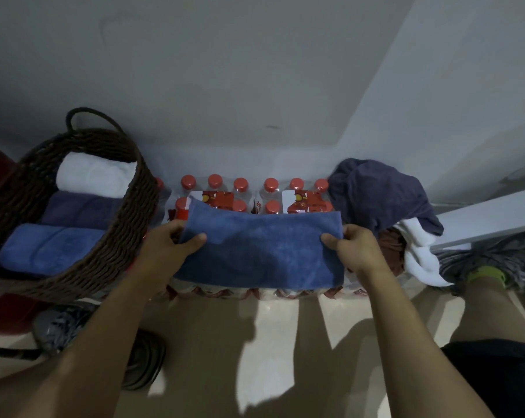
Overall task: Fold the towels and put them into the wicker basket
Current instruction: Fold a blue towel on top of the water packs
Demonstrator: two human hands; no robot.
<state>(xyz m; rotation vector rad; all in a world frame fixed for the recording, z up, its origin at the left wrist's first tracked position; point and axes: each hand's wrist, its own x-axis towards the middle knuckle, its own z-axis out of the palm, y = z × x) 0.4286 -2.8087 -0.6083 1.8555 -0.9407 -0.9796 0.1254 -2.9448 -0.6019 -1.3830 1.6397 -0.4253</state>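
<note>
The blue towel (259, 247) stretches between both hands; left hand (167, 248) pinches one end; right hand (353, 248) the other.

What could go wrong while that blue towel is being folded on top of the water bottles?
1. The blue towel lies across bumpy bottle caps, so the fold may come out uneven.
2. Its near edge hangs over the pack's front; if the left hand or right hand lets go, it might slide to the floor.
3. The wicker basket already holds three folded towels, so a fourth may fit tightly.
</note>
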